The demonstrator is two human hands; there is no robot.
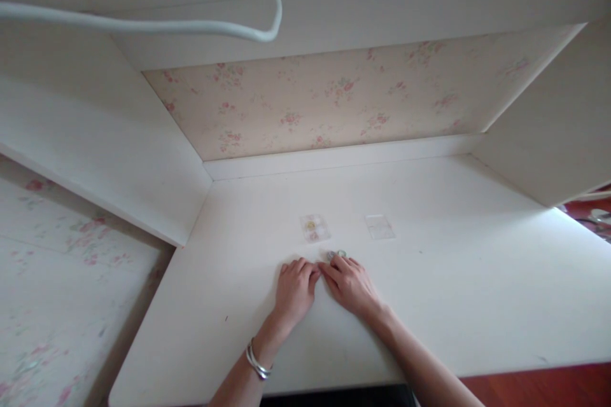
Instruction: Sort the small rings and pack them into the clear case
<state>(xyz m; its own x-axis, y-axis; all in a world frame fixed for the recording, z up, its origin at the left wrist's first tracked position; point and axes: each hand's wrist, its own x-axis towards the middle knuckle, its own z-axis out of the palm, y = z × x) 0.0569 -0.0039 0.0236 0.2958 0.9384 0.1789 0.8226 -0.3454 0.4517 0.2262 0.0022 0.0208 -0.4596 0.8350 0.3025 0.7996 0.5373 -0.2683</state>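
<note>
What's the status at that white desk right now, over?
Left hand and right hand flat on the desk, fingertips meeting. Small greenish object at right fingertips. Two clear little boxes beyond, untouched.

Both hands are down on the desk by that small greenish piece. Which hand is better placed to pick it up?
Probably the right hand: its fingertips already touch the small greenish piece. The left hand lies beside it, fingers short of the piece.

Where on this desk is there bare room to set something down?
Bare desk runs right of the right hand, and left of the left hand. It is crowded only near the fingertips, by the small clear box, its lid and a small round item.
</note>
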